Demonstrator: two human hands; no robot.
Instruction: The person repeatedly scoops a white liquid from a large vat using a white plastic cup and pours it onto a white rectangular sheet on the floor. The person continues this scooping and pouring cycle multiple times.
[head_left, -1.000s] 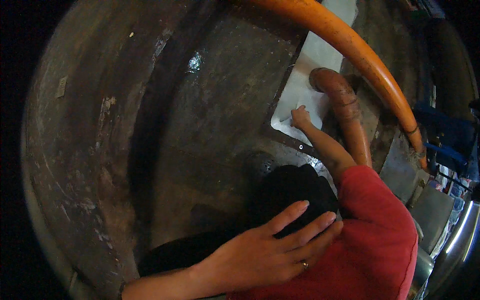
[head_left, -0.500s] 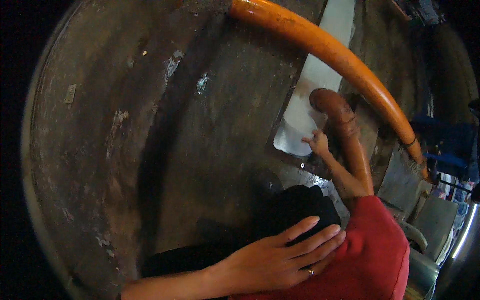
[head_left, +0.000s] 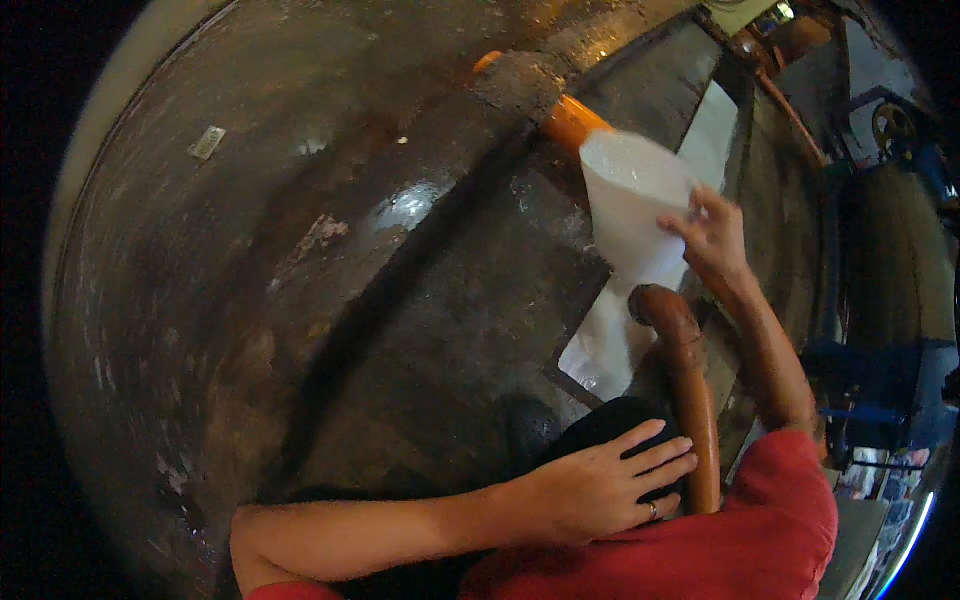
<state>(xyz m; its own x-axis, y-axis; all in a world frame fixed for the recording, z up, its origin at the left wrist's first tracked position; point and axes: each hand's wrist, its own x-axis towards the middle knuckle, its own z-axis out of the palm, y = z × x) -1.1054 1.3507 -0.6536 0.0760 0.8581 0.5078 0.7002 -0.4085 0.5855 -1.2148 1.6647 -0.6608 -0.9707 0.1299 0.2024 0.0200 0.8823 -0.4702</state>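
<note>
My right hand [head_left: 712, 238] pinches the edge of a thin white sheet [head_left: 635, 190], which it holds up off the floor, bent and slightly see-through. Beneath it lies a long white strip [head_left: 605, 345], running away toward the far right. Part of a thick orange pipe [head_left: 578, 122] shows behind the raised sheet, which hides the rest nearby. A reddish-brown pipe with a bent end [head_left: 690, 365] stands close below my right hand, beside my forearm. My left hand [head_left: 605, 485], a ring on one finger, rests flat on my dark-clothed knee with its fingers apart, holding nothing.
The dark, wet-looking floor [head_left: 440, 300] spreads to the left, with a small pale rectangular piece [head_left: 207, 143] on it. A dirt-coloured mound [head_left: 520, 85] covers part of the orange pipe. Blue machinery [head_left: 885, 385] stands at the right.
My right hand has moved up and away, lifting the white sheet from the strip on the floor. The view has shifted. My left hand stays on the knee.
</note>
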